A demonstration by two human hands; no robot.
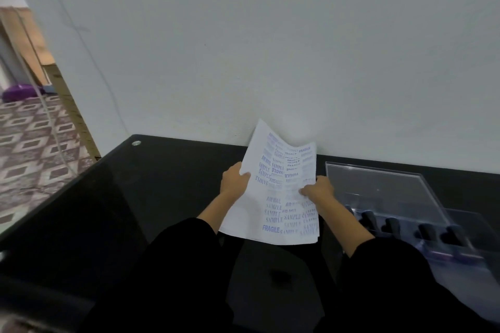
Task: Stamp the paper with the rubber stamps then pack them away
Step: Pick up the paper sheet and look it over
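Paper (278, 197) held up over the black table (135, 197), far end curling, face crowded with blue SAMPLE, FRAGILE and AIR MAIL impressions; left hand (234, 182) pinches the left edge, thumb on top; right hand (319, 189) pinches the right edge, fingers curled; stamping judged complete; rubber stamps (427, 231) stand in a row in the clear case (378, 189) at right, lid open; next move calls for laying the sheet down and shutting the lid.
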